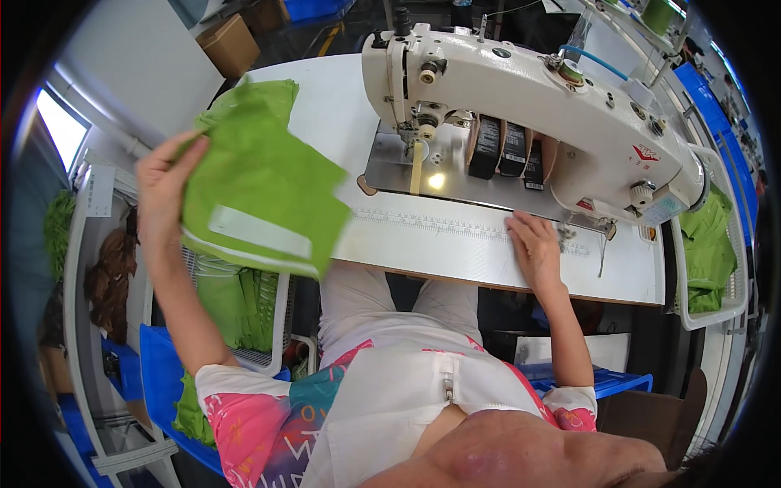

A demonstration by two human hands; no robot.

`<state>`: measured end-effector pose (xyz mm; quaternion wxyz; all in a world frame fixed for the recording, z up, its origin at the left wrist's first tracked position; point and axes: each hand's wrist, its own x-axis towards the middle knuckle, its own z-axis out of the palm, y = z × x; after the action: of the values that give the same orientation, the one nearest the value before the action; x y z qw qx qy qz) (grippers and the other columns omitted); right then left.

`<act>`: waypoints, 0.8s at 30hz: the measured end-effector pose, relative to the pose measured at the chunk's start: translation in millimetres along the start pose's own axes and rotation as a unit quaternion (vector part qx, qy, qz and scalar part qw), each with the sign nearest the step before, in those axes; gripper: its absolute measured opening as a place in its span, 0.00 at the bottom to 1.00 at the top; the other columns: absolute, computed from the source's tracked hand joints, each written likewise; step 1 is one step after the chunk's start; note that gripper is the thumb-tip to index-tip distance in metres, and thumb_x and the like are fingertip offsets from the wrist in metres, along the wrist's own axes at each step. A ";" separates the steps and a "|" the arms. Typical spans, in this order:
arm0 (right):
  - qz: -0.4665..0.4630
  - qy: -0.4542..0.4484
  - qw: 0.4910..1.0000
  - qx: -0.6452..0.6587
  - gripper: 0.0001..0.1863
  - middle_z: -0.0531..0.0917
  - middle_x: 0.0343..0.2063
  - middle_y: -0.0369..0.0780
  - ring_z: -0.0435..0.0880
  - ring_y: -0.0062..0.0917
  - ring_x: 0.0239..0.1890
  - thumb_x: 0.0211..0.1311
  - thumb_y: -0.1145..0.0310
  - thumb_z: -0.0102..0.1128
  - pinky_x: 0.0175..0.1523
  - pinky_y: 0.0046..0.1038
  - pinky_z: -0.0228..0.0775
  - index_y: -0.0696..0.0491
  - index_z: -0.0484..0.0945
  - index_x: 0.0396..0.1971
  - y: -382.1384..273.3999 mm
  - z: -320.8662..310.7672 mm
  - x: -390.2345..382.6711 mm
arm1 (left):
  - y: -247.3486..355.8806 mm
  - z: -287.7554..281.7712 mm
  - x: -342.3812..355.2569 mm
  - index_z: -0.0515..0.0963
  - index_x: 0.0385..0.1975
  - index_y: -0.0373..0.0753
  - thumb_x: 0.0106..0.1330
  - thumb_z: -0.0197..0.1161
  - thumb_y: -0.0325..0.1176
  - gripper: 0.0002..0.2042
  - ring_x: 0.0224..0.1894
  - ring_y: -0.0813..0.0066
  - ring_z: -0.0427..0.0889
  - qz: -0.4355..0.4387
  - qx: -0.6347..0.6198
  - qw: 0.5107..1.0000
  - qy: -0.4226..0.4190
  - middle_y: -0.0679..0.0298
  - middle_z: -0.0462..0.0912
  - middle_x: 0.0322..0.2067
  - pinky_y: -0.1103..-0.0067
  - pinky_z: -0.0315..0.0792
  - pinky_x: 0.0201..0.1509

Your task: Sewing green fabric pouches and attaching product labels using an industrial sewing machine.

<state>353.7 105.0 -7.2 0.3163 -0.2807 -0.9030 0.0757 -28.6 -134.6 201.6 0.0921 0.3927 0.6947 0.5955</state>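
My left hand (161,183) pinches the upper edge of a bright green fabric piece (272,179), lifted at the left of the table. A white strip (262,231) lies across its lower part, and a white line runs along the bottom edge. More green fabric (281,96) shows behind it on the table. My right hand (535,248) rests on the white tabletop (390,248), fingers extended over a printed ruler scale (431,221), holding nothing. Beyond it stands a white sewing machine (521,77), with a yellow strip (417,167) by its needle area.
Small black boxes (486,145) stand under the machine arm. A white basket (283,325) with green pieces sits below the table's left side, beside a blue bin (159,374). Another white basket (736,309) with green fabric hangs at the right.
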 end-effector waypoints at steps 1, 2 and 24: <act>0.023 0.006 0.999 -0.028 0.13 0.79 0.44 0.42 0.76 0.37 0.45 0.50 0.75 0.62 0.50 0.36 0.66 0.55 0.80 0.38 9.4 -4.5 -0.9 | 12.8 -8.1 2.0 0.80 0.40 0.33 0.62 0.60 0.24 0.08 0.32 0.84 0.80 0.047 0.008 0.999 0.004 0.65 0.83 0.33 0.88 0.72 0.37; 0.020 0.003 0.999 -0.027 0.13 0.79 0.44 0.42 0.76 0.37 0.45 0.50 0.75 0.62 0.50 0.36 0.66 0.55 0.80 0.38 11.5 -6.5 -0.5 | 29.0 -6.9 -4.4 0.80 0.40 0.32 0.61 0.58 0.22 0.09 0.33 0.82 0.80 0.084 0.038 0.995 0.029 0.64 0.83 0.34 0.86 0.73 0.38; 0.123 -0.063 0.931 0.339 0.11 0.79 0.46 0.42 0.75 0.30 0.47 0.54 0.70 0.62 0.48 0.26 0.67 0.56 0.80 0.38 -98.3 50.0 41.9 | -148.9 141.6 -43.8 0.76 0.33 0.33 0.54 0.65 0.34 0.12 0.36 0.56 0.75 0.161 0.210 0.939 -0.221 0.56 0.76 0.32 0.71 0.69 0.40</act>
<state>250.9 48.6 6.4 0.3232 -0.2601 -0.8005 0.4326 20.3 -53.8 14.0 0.0615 0.6314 0.6938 0.3408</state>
